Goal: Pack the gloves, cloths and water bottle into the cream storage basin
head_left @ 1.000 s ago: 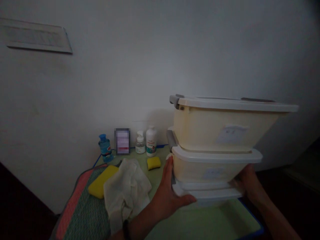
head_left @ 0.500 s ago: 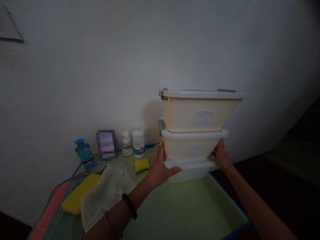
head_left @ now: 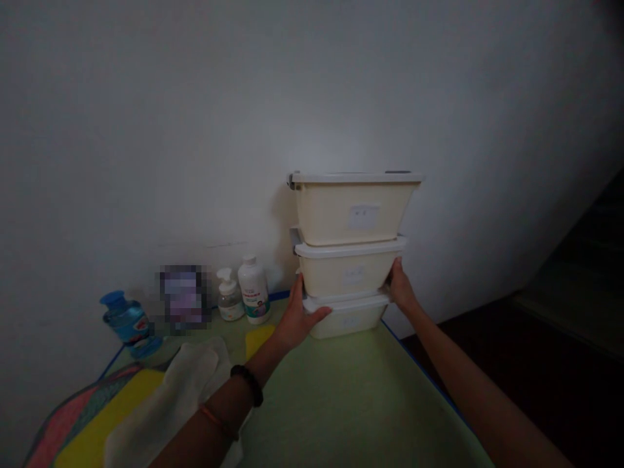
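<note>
Stack of 3 tubs (head_left: pixel 353 253) pushed farther back; left hand (head_left: pixel 297 318), right hand (head_left: pixel 400 289) fingers gripping it.

Wall (head_left: pixel 312 97) blocks behind the boxes (head_left: pixel 353 214), bottles (head_left: pixel 253 290) their left; right side open.

3 cream lidded tubs (head_left: pixel 354 250) stacked upright, on green table (head_left: pixel 351 409) by wall, far right corner.

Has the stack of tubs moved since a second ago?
Yes. The stack of tubs went back toward the wall: earlier well in front of the white bottle, now about level with it, left hand and right hand on its sides.
</note>
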A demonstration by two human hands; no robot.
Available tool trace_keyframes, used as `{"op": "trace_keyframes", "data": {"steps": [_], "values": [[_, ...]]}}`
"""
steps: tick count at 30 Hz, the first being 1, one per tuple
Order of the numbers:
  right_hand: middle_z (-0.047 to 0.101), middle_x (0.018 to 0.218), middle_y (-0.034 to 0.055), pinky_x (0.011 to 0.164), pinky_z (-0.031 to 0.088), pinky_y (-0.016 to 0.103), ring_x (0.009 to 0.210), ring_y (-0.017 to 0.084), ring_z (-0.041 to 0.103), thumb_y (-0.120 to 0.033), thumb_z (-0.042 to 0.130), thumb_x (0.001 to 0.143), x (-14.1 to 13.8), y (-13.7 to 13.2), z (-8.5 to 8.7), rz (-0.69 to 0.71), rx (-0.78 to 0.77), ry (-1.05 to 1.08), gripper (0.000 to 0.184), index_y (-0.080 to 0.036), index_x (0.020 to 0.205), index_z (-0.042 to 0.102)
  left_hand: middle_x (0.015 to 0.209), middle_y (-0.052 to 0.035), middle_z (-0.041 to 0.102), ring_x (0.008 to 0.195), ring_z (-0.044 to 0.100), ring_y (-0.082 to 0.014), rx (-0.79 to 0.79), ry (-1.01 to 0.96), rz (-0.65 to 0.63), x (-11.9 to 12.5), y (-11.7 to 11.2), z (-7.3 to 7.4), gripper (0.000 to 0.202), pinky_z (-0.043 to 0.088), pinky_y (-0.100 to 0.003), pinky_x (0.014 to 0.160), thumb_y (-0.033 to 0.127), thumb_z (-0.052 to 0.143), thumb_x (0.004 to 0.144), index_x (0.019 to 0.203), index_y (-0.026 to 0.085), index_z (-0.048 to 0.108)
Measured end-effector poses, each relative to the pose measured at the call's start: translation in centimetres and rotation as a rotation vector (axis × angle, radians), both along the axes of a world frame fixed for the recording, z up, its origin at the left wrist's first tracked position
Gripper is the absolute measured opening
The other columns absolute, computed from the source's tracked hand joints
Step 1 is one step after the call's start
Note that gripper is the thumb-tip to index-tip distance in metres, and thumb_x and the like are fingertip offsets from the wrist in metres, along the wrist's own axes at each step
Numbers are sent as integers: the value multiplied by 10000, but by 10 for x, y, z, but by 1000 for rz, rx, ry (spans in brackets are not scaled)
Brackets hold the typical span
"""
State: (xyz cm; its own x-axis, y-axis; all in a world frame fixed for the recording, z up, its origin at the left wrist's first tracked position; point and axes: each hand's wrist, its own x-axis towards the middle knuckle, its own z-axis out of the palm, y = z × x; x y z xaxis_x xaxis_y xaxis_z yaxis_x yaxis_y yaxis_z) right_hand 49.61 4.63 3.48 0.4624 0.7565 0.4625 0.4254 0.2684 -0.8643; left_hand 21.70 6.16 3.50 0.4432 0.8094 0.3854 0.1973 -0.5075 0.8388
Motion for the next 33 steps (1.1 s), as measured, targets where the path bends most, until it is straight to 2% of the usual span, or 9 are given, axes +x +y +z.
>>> {"op": "trace_keyframes", "data": {"steps": [7,18,24,33], "values": [[597,1141,73,863,461,431,979,203,589,-389,475,911,3,14,1,-32,-24,132,300,-181,1101,578,1443,-187,223,1352,210,-283,47,-12,42,9,10,-7,858,156,-472,1111,439,598,754,1399,137,120],[577,1151,70,803,500,400,952,200,592,-319,517,900,8,36,1,-60,-63,181,267,-181,1125,559,1439,-209,207,1359,189,-288,73,-47,77,18,22,-8,832,142,-454,1119,422,594,764,1379,98,138],[577,1152,66,805,500,397,953,202,591,-322,513,901,9,44,-1,-99,-53,195,262,-185,1118,565,1445,-173,220,1358,201,-283,59,-64,107,22,30,-14,801,152,-473,1117,441,589,770,1378,154,153],[565,1174,73,807,500,404,965,203,587,-314,518,899,9,52,-3,-85,-24,177,276,-188,1143,549,1454,-173,202,1361,189,-300,74,-66,136,29,38,-20,812,146,-498,1112,439,591,771,1386,177,130]]}}
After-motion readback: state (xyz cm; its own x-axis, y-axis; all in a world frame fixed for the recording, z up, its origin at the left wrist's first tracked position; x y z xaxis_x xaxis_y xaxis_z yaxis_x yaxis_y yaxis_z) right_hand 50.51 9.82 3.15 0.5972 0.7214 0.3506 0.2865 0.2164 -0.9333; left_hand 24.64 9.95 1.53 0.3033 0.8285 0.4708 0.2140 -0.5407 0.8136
